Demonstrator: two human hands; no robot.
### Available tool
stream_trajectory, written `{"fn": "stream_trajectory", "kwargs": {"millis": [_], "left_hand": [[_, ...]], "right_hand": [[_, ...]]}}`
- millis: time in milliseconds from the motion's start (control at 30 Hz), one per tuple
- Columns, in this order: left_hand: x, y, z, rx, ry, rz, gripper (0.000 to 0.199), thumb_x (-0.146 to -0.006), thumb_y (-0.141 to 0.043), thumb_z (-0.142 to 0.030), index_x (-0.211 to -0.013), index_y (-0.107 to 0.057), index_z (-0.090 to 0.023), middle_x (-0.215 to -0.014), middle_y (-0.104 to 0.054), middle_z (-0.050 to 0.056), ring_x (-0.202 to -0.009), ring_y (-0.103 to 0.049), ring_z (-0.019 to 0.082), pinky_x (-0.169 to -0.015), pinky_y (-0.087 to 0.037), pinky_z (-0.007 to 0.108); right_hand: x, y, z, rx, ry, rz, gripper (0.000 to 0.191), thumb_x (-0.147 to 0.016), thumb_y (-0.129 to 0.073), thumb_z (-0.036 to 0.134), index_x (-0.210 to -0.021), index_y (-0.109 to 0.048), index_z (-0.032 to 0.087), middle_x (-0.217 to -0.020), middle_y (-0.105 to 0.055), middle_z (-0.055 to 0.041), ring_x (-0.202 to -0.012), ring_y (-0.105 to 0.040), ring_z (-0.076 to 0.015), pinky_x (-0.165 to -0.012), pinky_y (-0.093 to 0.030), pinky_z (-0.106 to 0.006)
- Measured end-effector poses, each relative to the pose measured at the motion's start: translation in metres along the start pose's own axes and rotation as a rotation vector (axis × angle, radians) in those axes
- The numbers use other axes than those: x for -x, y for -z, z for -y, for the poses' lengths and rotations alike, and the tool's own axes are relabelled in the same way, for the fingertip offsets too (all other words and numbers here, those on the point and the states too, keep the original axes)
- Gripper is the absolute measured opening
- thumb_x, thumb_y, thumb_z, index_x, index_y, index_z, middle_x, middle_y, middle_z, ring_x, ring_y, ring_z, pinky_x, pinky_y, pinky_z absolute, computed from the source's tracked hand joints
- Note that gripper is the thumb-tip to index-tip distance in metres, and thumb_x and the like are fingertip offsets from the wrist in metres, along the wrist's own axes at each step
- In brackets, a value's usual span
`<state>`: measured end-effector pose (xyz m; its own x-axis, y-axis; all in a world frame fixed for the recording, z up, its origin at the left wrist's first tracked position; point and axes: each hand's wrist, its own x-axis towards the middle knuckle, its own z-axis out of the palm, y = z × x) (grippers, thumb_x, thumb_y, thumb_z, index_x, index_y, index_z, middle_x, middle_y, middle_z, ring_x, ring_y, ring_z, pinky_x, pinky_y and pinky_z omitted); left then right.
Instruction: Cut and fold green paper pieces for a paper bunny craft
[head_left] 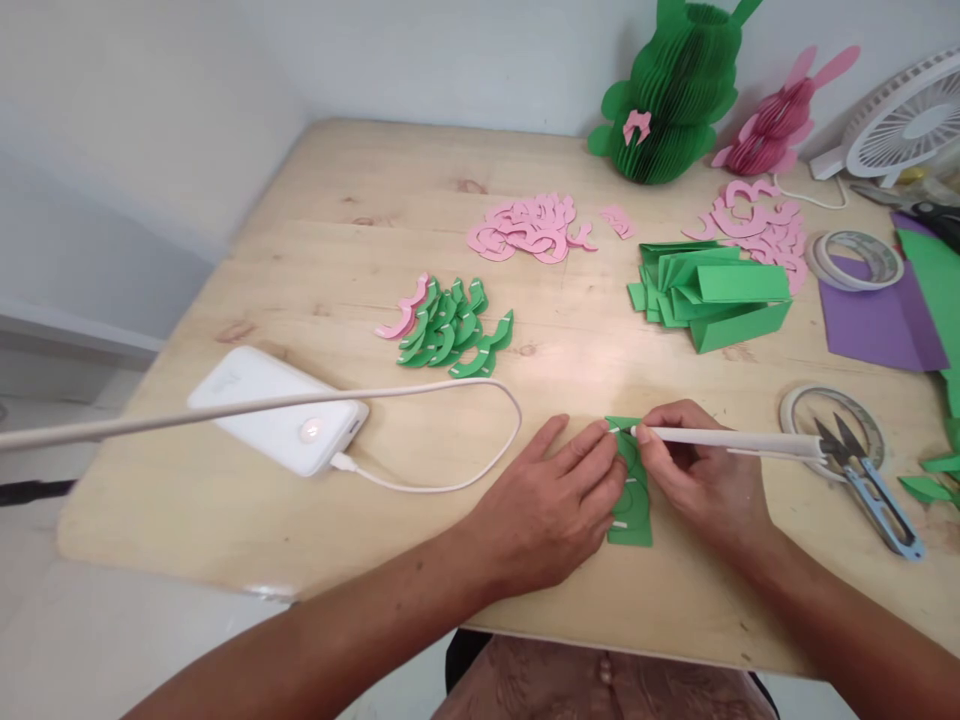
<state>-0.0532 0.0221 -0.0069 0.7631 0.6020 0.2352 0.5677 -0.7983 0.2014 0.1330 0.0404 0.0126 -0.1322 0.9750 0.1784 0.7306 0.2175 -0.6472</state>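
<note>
A green paper strip (632, 527) with curved outlines and small white strips on it lies near the table's front edge. My left hand (559, 500) rests over its left side, fingers stretched out and pressing the paper flat. In a pinch, my right hand (694, 475) holds a long white pen (735, 437), its dark tip touching the upper part of the strip. The fingers partly cover the strip. Beyond my hands sit a pile of cut green curved pieces (450, 325) with a pink piece (405, 312) beside it, and a stack of folded green paper (720, 290).
A white power bank (274, 405) with a cable stands left. Blue thread snips (877, 495) lie by a tape roll (795, 410); another tape roll (859, 260) rests on purple paper (874, 325). Pink cutouts (525, 228), a green paper rabbit (675, 100) and a fan (911, 120) are farther back.
</note>
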Motion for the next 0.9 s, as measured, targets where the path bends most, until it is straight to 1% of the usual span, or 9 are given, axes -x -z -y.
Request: {"fn": "stream_trajectory", "kwargs": {"millis": [167, 433, 600, 733, 900], "left_hand": [[0.0002, 0.0009, -0.0013, -0.001, 0.005, 0.015, 0.038, -0.095, -0.039, -0.029, -0.125, -0.051, -0.008, -0.134, -0.052, 0.013, -0.133, -0.037, 0.028, -0.108, -0.031, 0.051], [0.0005, 0.0014, -0.0009, -0.01, -0.003, 0.008, 0.039, -0.095, -0.039, -0.029, -0.126, -0.051, -0.008, -0.132, -0.053, 0.014, -0.132, -0.037, 0.028, -0.108, -0.031, 0.051], [0.0002, 0.0018, -0.0016, -0.008, 0.006, 0.02, 0.039, -0.095, -0.038, -0.03, -0.126, -0.051, -0.009, -0.133, -0.052, 0.014, -0.133, -0.037, 0.028, -0.108, -0.03, 0.049], [0.0, 0.003, -0.0014, -0.01, 0.001, 0.021, 0.041, -0.095, -0.038, -0.03, -0.128, -0.049, -0.009, -0.133, -0.053, 0.014, -0.133, -0.037, 0.028, -0.108, -0.031, 0.05], [-0.0001, 0.0038, -0.0013, -0.009, 0.0, 0.027, 0.041, -0.095, -0.037, -0.03, -0.129, -0.049, -0.008, -0.132, -0.053, 0.013, -0.133, -0.037, 0.028, -0.108, -0.031, 0.05]], "right_hand": [[-0.0003, 0.0005, 0.003, 0.014, 0.011, -0.021, 0.012, -0.082, -0.054, 0.022, -0.071, -0.054, 0.02, -0.056, -0.057, 0.0032, -0.042, -0.047, -0.0081, -0.039, -0.037, -0.02], [0.0002, -0.001, 0.0019, 0.026, 0.047, -0.046, 0.012, -0.083, -0.053, 0.022, -0.072, -0.054, 0.019, -0.057, -0.057, 0.0024, -0.044, -0.049, -0.0083, -0.04, -0.038, -0.019], [0.0007, -0.0022, 0.0015, 0.016, 0.065, -0.064, 0.011, -0.083, -0.054, 0.021, -0.072, -0.054, 0.019, -0.054, -0.054, 0.0037, -0.041, -0.045, -0.0074, -0.037, -0.036, -0.018], [0.0008, -0.0023, 0.0022, 0.002, 0.064, -0.064, 0.011, -0.083, -0.054, 0.021, -0.072, -0.053, 0.019, -0.054, -0.053, 0.0037, -0.042, -0.047, -0.0077, -0.038, -0.036, -0.018], [0.0002, -0.0015, 0.0036, 0.019, 0.081, -0.079, 0.011, -0.083, -0.054, 0.02, -0.071, -0.053, 0.018, -0.052, -0.053, 0.0043, -0.04, -0.044, -0.0064, -0.037, -0.035, -0.016]]}}
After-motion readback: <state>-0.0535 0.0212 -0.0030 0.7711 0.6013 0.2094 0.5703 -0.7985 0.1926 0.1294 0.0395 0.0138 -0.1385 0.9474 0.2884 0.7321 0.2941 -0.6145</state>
